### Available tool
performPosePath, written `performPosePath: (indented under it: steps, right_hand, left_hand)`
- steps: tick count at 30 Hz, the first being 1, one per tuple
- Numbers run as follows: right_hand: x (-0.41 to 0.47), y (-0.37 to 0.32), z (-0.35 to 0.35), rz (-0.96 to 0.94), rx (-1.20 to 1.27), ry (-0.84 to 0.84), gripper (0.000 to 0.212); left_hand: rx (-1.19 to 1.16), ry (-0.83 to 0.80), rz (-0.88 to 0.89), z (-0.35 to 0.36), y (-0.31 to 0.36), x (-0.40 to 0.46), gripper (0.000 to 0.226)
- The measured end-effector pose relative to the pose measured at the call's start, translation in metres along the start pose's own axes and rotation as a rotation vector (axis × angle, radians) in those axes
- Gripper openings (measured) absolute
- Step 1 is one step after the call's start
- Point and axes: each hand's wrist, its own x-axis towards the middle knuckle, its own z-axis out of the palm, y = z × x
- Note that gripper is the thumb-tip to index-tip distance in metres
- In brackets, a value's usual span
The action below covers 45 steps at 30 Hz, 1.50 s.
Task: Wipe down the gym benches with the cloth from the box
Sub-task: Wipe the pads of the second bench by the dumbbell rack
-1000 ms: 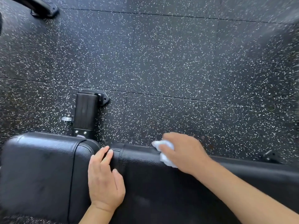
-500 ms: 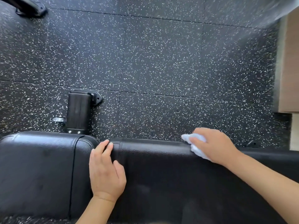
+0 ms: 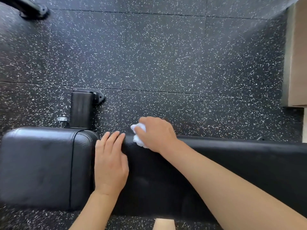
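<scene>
A black padded gym bench runs across the lower part of the view, with a short seat pad [image 3: 43, 166] on the left and a long back pad [image 3: 232, 163] on the right. My right hand [image 3: 156, 133] grips a bunched white cloth [image 3: 138, 140] against the far edge of the long pad, near its left end. My left hand [image 3: 110, 161] lies flat with straight fingers across the gap between the two pads, just left of the cloth.
The floor [image 3: 157, 55] is black rubber with white speckles. A black bench leg and foot [image 3: 83, 108] sticks out beyond the seat pad. Another black frame foot [image 3: 33, 9] is at top left. A tan box or panel [image 3: 297, 55] stands at the right edge.
My right hand slid the cloth right along the pad's far edge, then back left, close to my left hand. My left hand stayed in place.
</scene>
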Motion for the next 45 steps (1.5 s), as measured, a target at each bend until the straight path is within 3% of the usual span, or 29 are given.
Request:
performPosePath:
  steps: [4,13,17,24,27,31,34,37,42,45]
  right_hand:
    - [-0.03,0.056,-0.032,0.017,0.028,0.019,0.029]
    - [-0.131,0.258,-0.132,0.312,-0.075,0.134,0.034]
    - [-0.134,0.256,-0.13,0.305,-0.099,0.161,0.03]
    - [-0.087,0.173,-0.085,0.064,0.001,0.109,0.025]
    - [-0.103,0.203,-0.091,0.016,-0.001,0.198,0.03]
    - [-0.151,0.291,-0.127,0.002,-0.08,0.37,0.037]
    - [-0.191,0.373,-0.165,0.083,-0.178,0.442,0.035]
    - [-0.219,0.425,-0.19,0.226,-0.259,0.399,0.048]
    - [-0.207,0.396,-0.182,0.24,-0.25,0.419,0.015]
    - [-0.18,0.338,-0.154,0.157,-0.124,0.474,0.024]
  left_hand:
    - [-0.015,-0.07,0.069,0.017,0.057,0.002,0.046]
    - [0.105,-0.03,0.124,0.089,0.176,0.004,0.039]
    - [0.173,0.018,0.062,0.101,0.19,0.005,0.038]
    - [0.242,-0.077,0.114,0.098,0.204,0.01,0.04]
    - [0.244,-0.112,0.132,0.104,0.22,0.012,0.04]
    - [0.25,-0.136,0.198,0.119,0.248,0.013,0.041]
    - [0.224,-0.157,0.235,0.132,0.278,0.015,0.04]
    - [0.198,-0.157,0.261,0.147,0.31,0.015,0.039]
    - [0.224,-0.196,0.258,0.153,0.32,0.017,0.038]
    - [0.234,-0.217,0.24,0.151,0.322,0.017,0.039]
